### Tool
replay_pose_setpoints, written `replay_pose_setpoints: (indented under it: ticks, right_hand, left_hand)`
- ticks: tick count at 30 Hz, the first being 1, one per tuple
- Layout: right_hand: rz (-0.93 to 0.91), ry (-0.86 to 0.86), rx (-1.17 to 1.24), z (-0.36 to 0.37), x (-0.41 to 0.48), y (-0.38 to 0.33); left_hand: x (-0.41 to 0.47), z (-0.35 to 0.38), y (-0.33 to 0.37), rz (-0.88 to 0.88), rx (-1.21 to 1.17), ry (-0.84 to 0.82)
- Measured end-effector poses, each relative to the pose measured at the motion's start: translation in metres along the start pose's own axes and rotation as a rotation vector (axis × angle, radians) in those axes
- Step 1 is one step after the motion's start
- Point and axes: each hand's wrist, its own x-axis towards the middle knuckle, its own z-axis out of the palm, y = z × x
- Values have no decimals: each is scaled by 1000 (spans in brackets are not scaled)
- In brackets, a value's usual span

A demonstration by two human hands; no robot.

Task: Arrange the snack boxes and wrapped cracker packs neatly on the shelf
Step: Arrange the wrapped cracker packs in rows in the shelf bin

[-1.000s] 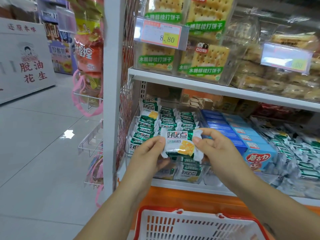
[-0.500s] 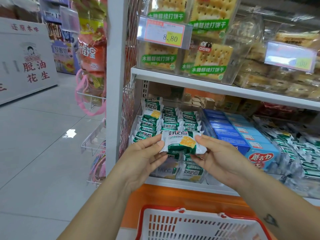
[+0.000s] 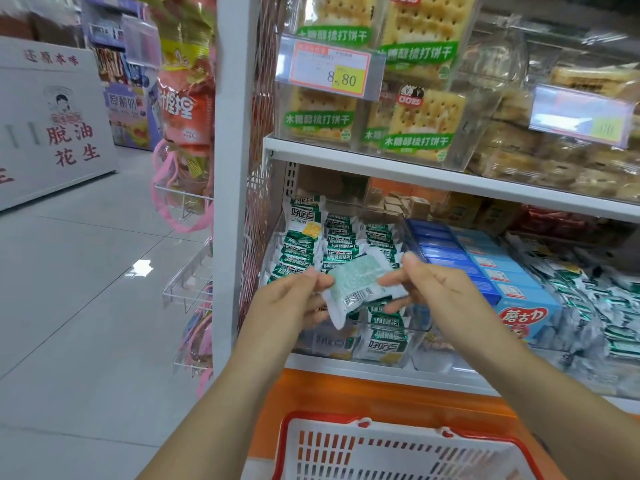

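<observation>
Two bare hands hold one small green-and-white foil cracker pack (image 3: pixel 360 289) in front of the lower white metal shelf (image 3: pixel 346 370). Left hand (image 3: pixel 294 299) pinches the pack's left edge w/ thumb and fingertips; right hand (image 3: pixel 436 285) grips its right edge the same way. Pack is tilted, back side w/ barcode facing up, held just above the clear plastic bin (image 3: pixel 391 327) of matching green-and-white packs (image 3: pixel 346 237), which stand in rows at the shelf's left end. Right of the bin sits a row of blue cardboard snack boxes (image 3: pixel 498 271), then a loose heap of silver-green wrapped packs (image 3: pixel 595 299). Upper shelf carries clear tubs of square crackers (image 3: pixel 415 123) w/ a price tag (image 3: pixel 332 69) reading 8.80. White plastic basket w/ red rim (image 3: pixel 398 452) is below the hands, near the bottom edge.
</observation>
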Motion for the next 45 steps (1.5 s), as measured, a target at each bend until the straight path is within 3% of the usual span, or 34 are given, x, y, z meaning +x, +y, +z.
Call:
replay_pose_setpoints:
  ticks: [3, 11, 24, 29, 32, 35, 39, 42, 45]
  right_hand:
    - [19, -6, 51, 4, 1, 8]
    - [-10, -12, 42, 6, 1, 11]
    - [26, 34, 149, 9, -8, 26]
    - [-50, 87, 155, 7, -5, 16]
    - [-197, -36, -40, 3, -10, 8]
    - [-426, -151, -461, 1, -10, 9]
    - [-573, -66, -537, 6, -2, 14]
    - [-443, 8, -397, 9, 4, 3]
    - [-252, -29, -251, 11, 12, 0]
  left_hand:
    - [-3, 2, -3, 100, 120, 59]
    - [-2, 6, -6, 178, 7, -35]
    - [-5, 6, -10, 272, 255, -37]
    - [-5, 4, -4, 117, 208, -80]
    - [0, 1, -7, -134, -85, -115]
    - [4, -5, -7, -256, -284, -131]
    - [3, -9, -2, -310, -300, -196]
    - [2, -13, 1, -263, -192, -205]
    - [1, -17, 2, -103, 8, -205]
